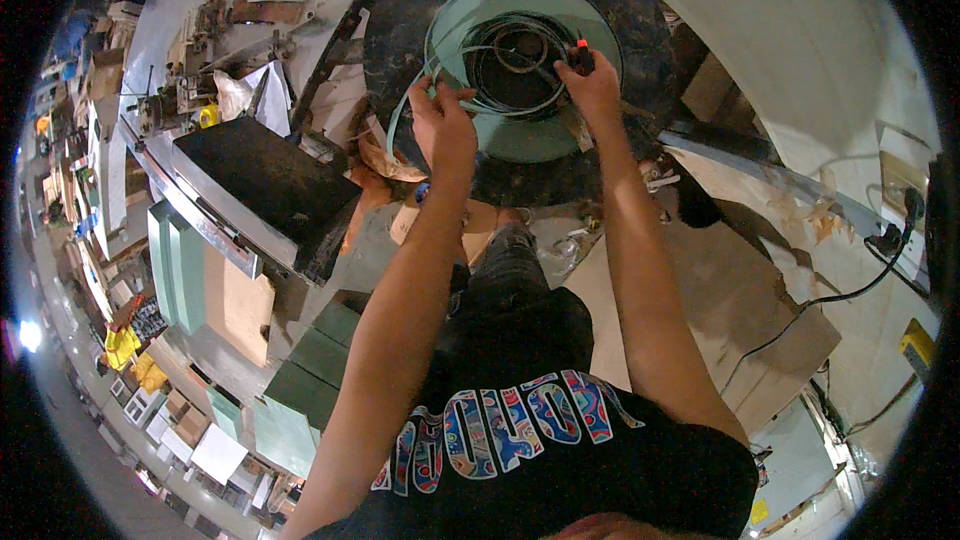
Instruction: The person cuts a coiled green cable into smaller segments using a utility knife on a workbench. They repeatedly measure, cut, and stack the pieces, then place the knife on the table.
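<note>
A coil of thin pale and dark cable [512, 105] lies on a round green disc [535, 143] in front of me. My left hand [443, 125] is at the disc's left edge, its fingers apart and curved, the thumb toward the coil. A pale green strand [402, 112] runs past its fingertips and over the rim; whether they press on it is hard to see. Over the disc's right side, my right hand [597, 92] is closed around a small black tool with an orange-red part [583, 43]. Its kind cannot be made out.
A dark round surface [400, 30] lies under the disc. To the left stands a cluttered workbench [335, 0] beside a black slab [255, 180]. Green boxes [320, 360] are lower left. On the right, a power cord [840, 297] runs from a wall outlet [900, 185] past cardboard [720, 300].
</note>
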`<state>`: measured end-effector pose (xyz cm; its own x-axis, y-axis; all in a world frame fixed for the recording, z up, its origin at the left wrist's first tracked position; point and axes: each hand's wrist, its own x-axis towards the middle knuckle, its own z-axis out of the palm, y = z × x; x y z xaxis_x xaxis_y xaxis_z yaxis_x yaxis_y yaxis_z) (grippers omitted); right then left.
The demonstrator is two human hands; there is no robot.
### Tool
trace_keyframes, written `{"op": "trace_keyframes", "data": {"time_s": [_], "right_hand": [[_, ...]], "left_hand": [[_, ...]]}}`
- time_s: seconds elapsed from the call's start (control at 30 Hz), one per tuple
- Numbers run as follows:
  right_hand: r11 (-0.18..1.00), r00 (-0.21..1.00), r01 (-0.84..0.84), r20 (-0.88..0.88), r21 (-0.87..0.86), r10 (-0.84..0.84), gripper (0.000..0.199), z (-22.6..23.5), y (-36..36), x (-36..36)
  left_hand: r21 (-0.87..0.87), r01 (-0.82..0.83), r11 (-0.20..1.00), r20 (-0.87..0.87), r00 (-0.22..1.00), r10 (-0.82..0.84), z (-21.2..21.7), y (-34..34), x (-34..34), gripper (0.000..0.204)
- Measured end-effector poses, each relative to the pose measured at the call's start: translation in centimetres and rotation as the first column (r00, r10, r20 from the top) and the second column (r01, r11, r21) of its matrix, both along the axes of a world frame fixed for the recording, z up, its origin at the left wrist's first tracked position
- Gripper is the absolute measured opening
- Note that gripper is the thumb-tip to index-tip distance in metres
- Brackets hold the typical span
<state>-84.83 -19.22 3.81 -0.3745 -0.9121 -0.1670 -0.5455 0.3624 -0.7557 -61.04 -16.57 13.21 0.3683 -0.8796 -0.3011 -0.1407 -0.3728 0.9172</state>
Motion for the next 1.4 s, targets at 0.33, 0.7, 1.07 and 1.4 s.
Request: {"op": "trace_keyframes", "data": {"time_s": [0.33, 0.7, 1.07, 1.4], "right_hand": [[0.987, 0.964, -0.156, 0.214, -0.037, 0.16, 0.055, 3.8, 2.3, 0.2], [0.991, 0.998, -0.004, 0.064, -0.133, 0.012, 0.041, 7.5, -0.4, 0.6], [0.907, 0.87, -0.375, 0.265, -0.193, 0.416, 0.068, 11.1, -1.0, 2.1], [0.926, 0.904, -0.325, -0.226, 0.191, 0.363, 0.045, 3.9, 17.2, 4.2]], "left_hand": [[-0.24, 0.362, 0.901, 0.315, 0.907, -0.28, 3.1, 0.7, -1.1, 0.025], [-0.111, 0.146, 0.983, -0.011, 0.989, -0.148, -2.6, 2.8, -0.7, 0.024], [0.073, 0.15, 0.986, -0.51, 0.855, -0.093, -3.8, 5.3, -2.1, 0.023], [0.226, 0.075, 0.971, -0.269, 0.963, -0.012, -8.6, 7.9, 0.1, 0.031]]}}
